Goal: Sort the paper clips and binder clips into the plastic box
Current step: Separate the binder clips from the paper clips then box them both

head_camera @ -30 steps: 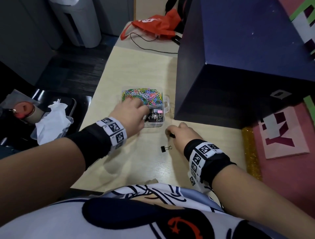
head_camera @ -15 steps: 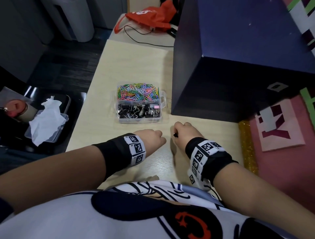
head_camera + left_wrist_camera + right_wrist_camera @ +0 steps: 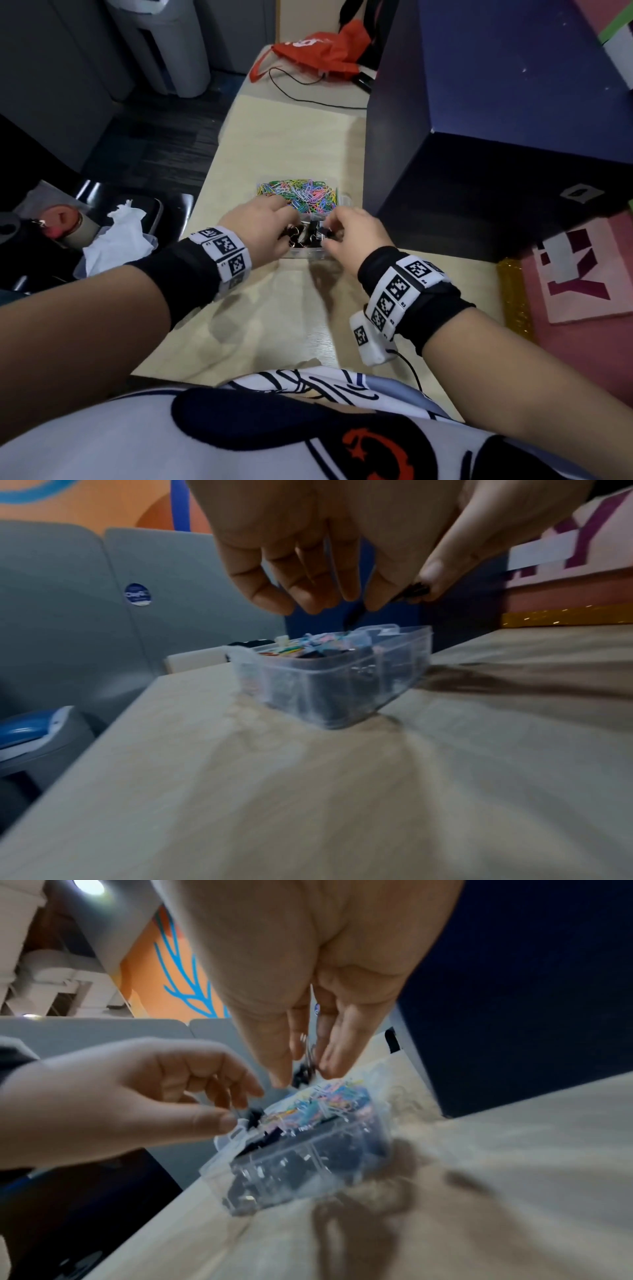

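A clear plastic box (image 3: 301, 254) stands mid-table, with coloured paper clips (image 3: 301, 197) in its far compartment and black binder clips (image 3: 306, 236) in the near one. Both hands hover over the near compartment. My left hand (image 3: 286, 230) pinches a small black binder clip (image 3: 413, 591) between thumb and forefinger, just above the box (image 3: 342, 691). My right hand (image 3: 329, 236) pinches another black binder clip (image 3: 303, 1073) with its fingertips, pointing down at the box (image 3: 308, 1164). In the right wrist view the left hand's clip (image 3: 254, 1116) also shows.
A tall dark blue box (image 3: 496, 120) stands just right of the plastic box. Behind lie a red bag (image 3: 318, 51) and a black cable (image 3: 301, 97). Tissue (image 3: 113, 236) sits off the table's left edge. A pink sheet (image 3: 582, 274) and gold strip (image 3: 513, 301) lie at right.
Both hands moved forward from the near table to above the box's binder clip compartment. The loose binder clip seen on the table a second ago is gone from there.
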{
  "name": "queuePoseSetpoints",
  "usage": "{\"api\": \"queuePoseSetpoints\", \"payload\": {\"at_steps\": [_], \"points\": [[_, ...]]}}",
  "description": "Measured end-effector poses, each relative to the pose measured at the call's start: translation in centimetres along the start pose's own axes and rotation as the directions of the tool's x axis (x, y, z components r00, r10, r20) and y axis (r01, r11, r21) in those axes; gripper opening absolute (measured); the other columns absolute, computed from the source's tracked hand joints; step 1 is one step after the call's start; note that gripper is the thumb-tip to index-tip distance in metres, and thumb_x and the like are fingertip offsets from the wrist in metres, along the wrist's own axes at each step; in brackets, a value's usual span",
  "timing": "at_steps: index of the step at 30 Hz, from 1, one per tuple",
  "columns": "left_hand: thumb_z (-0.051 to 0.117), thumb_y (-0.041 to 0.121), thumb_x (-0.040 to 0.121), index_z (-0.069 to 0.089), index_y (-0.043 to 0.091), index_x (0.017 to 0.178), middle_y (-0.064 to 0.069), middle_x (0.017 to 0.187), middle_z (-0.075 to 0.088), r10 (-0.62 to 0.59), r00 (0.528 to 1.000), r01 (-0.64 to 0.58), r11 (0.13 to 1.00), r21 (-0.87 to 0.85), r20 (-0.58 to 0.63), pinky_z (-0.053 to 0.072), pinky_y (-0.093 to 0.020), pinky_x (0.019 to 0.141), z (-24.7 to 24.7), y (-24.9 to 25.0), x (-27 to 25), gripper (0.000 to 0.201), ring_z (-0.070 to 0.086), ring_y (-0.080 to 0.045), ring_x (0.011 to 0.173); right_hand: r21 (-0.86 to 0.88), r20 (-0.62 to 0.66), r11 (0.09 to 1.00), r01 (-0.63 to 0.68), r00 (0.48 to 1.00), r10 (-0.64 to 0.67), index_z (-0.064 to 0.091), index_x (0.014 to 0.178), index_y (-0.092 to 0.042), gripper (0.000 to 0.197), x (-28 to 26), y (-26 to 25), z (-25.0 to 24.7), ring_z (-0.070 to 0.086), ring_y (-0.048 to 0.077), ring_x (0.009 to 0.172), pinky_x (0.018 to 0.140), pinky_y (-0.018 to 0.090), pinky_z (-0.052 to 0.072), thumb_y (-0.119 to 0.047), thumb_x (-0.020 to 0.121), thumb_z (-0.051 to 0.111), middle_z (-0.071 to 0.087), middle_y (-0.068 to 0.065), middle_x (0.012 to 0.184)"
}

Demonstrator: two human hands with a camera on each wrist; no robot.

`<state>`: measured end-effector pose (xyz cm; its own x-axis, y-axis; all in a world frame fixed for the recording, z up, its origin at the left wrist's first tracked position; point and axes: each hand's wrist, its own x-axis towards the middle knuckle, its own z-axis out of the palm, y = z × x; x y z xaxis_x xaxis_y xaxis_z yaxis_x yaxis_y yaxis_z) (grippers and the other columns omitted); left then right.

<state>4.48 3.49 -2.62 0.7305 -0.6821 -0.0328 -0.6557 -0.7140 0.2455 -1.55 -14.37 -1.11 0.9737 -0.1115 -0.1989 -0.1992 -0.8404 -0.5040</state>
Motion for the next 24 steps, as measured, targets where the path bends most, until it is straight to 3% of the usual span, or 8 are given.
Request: {"api": "queuePoseSetpoints", "payload": {"at_steps": [2, 4, 10, 14, 17, 19, 21, 24], "points": [[0.059, 0.027, 0.079, 0.064, 0.016, 0.108, -0.010, 0.102, 0.059, -0.054, 0.998, 0.053, 0.999, 0.006, 0.027, 0.052, -0.047, 0.080, -0.4, -1.1, -0.2, 0.031, 0.057, -0.035, 0.097, -0.012, 0.007, 1.000, 0.004, 1.000, -0.004, 0.060, 0.114, -0.023, 0.030, 0.6, -0.8, -0.2, 0.058, 0.021, 0.106, 0.092, 0.028, 0.044, -0.027, 0.085, 0.066, 0.062, 0.001, 0.116], [0.055, 0.029, 0.082, 0.067, 0.017, 0.100, -0.009, 0.099, 0.062, -0.043, 0.998, 0.039, 0.997, 0.059, 0.055, 0.052, -0.045, 0.077, -0.5, -1.6, -0.8, 0.024, 0.058, -0.035, 0.093, -0.037, 0.011, 0.999, -0.022, 1.000, 0.022, 0.059, 0.118, -0.023, 0.030, 0.7, -0.8, -0.3, 0.056, 0.023, 0.109, 0.093, 0.029, 0.043, -0.028, 0.088, 0.060, 0.060, 0.004, 0.119], [0.046, 0.034, 0.087, 0.067, 0.019, 0.091, -0.001, 0.093, 0.066, 0.029, 0.982, -0.082, 0.957, 0.280, 0.189, 0.044, -0.033, 0.072, -0.1, -0.7, -1.9, 0.026, 0.061, -0.028, 0.095, -0.079, -0.007, 0.984, -0.161, 0.987, 0.161, 0.061, 0.105, -0.019, 0.018, -0.5, 0.6, 0.2, 0.057, 0.026, 0.101, 0.087, 0.029, 0.044, -0.026, 0.090, 0.055, 0.057, 0.007, 0.113], [0.032, 0.043, 0.077, 0.068, 0.018, 0.081, -0.001, 0.079, 0.067, 0.164, 0.945, -0.212, 0.966, 0.146, 0.285, 0.052, -0.034, 0.069, 0.4, 1.0, -1.6, 0.044, 0.064, -0.029, 0.079, -0.241, 0.132, 0.926, -0.290, 0.936, 0.328, 0.061, 0.111, -0.011, 0.039, -1.1, 1.6, 0.8, 0.061, 0.030, 0.102, 0.082, 0.032, 0.046, -0.042, 0.096, 0.044, 0.066, 0.013, 0.108], [0.035, 0.042, 0.076, 0.070, 0.021, 0.078, -0.002, 0.076, 0.064, 0.253, 0.949, -0.274, 0.957, 0.092, 0.191, 0.053, -0.037, 0.064, 0.9, 1.2, -1.0, 0.041, 0.062, -0.030, 0.074, -0.278, 0.222, 0.884, -0.376, 0.870, 0.440, 0.066, 0.109, -0.011, 0.056, -1.5, 2.6, 1.8, 0.061, 0.028, 0.093, 0.076, 0.030, 0.044, -0.057, 0.094, 0.037, 0.066, 0.012, 0.101], [0.040, 0.041, 0.082, 0.068, 0.023, 0.099, -0.004, 0.100, 0.063, 0.125, 0.989, -0.131, 0.988, 0.082, 0.076, 0.051, -0.040, 0.076, 0.3, 0.8, -0.3, 0.037, 0.060, -0.030, 0.093, -0.249, 0.241, 0.890, -0.383, 0.865, 0.440, 0.068, 0.108, -0.015, 0.056, -1.9, 3.0, 2.4, 0.060, 0.026, 0.088, 0.077, 0.030, 0.047, -0.060, 0.094, 0.036, 0.066, 0.010, 0.098], [0.046, 0.037, 0.090, 0.054, 0.026, 0.126, -0.003, 0.129, 0.052, -0.090, 0.994, 0.086, 0.994, 0.065, 0.064, 0.045, -0.042, 0.090, -0.4, 0.2, 0.3, 0.039, 0.052, -0.028, 0.114, -0.208, 0.234, 0.899, -0.386, 0.873, 0.429, 0.067, 0.112, -0.020, 0.053, -2.5, 3.1, 2.8, 0.062, 0.026, 0.094, 0.082, 0.032, 0.050, -0.059, 0.094, 0.036, 0.067, 0.008, 0.102], [0.041, 0.038, 0.097, 0.029, 0.022, 0.144, -0.004, 0.135, 0.050, -0.263, 0.952, 0.253, 0.964, 0.080, 0.156, 0.044, -0.043, 0.091, -0.7, -0.2, 0.8, 0.050, 0.054, -0.029, 0.117, -0.181, 0.216, 0.904, -0.387, 0.881, 0.421, 0.064, 0.116, -0.017, 0.050, -2.9, 2.7, 3.0, 0.061, 0.027, 0.102, 0.088, 0.035, 0.050, -0.053, 0.096, 0.037, 0.066, 0.010, 0.111]]}}
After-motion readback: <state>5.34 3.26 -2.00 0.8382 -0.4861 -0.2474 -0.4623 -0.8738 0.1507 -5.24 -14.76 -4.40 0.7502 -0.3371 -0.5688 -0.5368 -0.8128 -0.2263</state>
